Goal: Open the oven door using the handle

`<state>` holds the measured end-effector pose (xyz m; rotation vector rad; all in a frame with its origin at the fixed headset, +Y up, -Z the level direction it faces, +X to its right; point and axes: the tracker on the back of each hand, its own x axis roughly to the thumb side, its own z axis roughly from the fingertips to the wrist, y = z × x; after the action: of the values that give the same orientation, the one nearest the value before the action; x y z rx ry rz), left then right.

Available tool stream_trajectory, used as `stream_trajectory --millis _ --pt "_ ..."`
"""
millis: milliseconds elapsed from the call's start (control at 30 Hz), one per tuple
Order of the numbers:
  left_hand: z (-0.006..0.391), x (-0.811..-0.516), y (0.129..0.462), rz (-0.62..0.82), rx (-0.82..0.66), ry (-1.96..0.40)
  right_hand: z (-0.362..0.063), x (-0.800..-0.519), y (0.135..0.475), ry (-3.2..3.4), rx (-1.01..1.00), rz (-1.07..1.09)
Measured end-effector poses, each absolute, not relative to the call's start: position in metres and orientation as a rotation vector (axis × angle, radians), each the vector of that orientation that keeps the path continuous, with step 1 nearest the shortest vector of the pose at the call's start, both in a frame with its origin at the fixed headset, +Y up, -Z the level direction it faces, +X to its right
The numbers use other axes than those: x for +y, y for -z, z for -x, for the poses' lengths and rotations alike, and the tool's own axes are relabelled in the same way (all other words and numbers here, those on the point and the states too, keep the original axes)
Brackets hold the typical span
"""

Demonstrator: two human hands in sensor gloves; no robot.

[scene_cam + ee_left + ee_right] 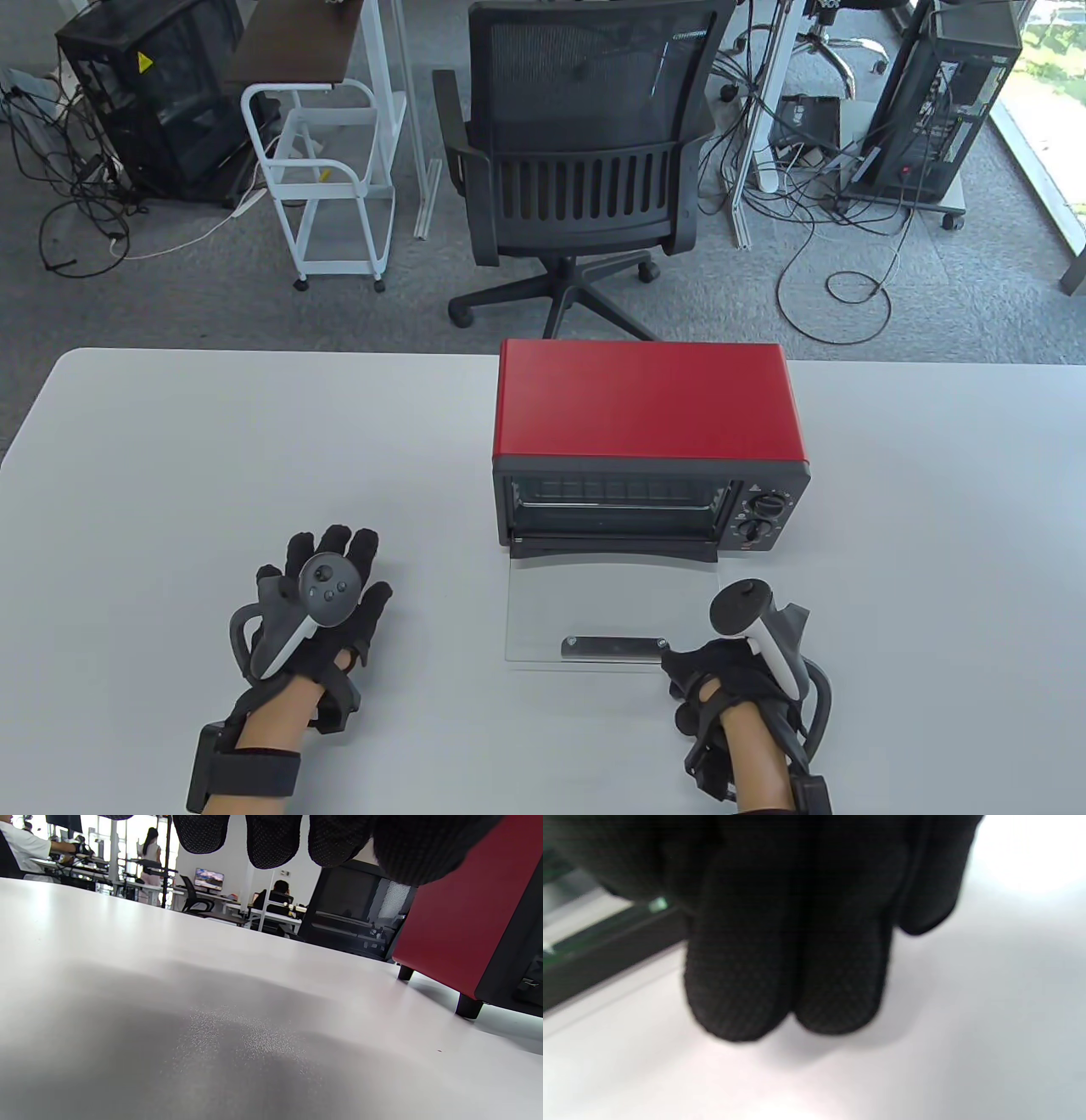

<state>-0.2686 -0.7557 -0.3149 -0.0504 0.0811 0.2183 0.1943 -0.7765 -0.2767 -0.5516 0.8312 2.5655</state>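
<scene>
Office floor with a black chair, a white cart and tangled cables lies beyond the white table. On the table, ahead of the right hand and off to the right of the left one, stands the red oven. Its glass door is folded down flat toward the person. The right hand sits at the right end of the door's metal handle, fingers curled together; whether they grip it I cannot tell. The left hand rests flat on the table, fingers spread, holding nothing.
</scene>
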Motion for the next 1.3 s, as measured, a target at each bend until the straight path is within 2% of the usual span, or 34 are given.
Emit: stream_trajectory --millis 33,100,267,333,467,567,700,800,1033,1300 --pt "0.269 -0.756 0.315 0.050 0.083 -0.218 -0.203 -0.771 0.275 -2.563 0.897 0.537" --pt "0.270 -0.756 0.316 0.053 0.090 -0.218 -0.218 -0.760 0.273 -2.633 0.866 0.566" --pt "0.272 -0.755 0.316 0.049 0.103 -0.215 -0.255 -0.733 0.271 -2.814 0.435 0.762" --pt "0.272 -0.754 0.316 0.042 0.107 -0.216 -0.263 -0.728 0.272 -2.828 0.343 0.778" --pt "0.271 -0.751 0.315 0.024 0.106 -0.210 -0.266 -0.725 0.278 -2.813 0.161 0.712" --pt "0.267 -0.751 0.315 0.018 0.097 -0.184 -0.256 -0.725 0.285 -2.886 -0.024 0.630" --pt "0.263 -0.748 0.314 0.003 0.087 -0.167 -0.240 -0.735 0.293 -2.955 -0.159 0.583" --pt "0.261 -0.746 0.313 -0.013 0.083 -0.160 -0.235 -0.748 0.297 -3.033 -0.176 0.559" --pt "0.260 -0.747 0.313 -0.024 0.084 -0.117 -0.233 -0.770 0.300 -3.077 0.000 0.554" --pt "0.261 -0.747 0.312 -0.011 0.102 -0.106 -0.235 -0.777 0.300 -3.057 0.074 0.557"
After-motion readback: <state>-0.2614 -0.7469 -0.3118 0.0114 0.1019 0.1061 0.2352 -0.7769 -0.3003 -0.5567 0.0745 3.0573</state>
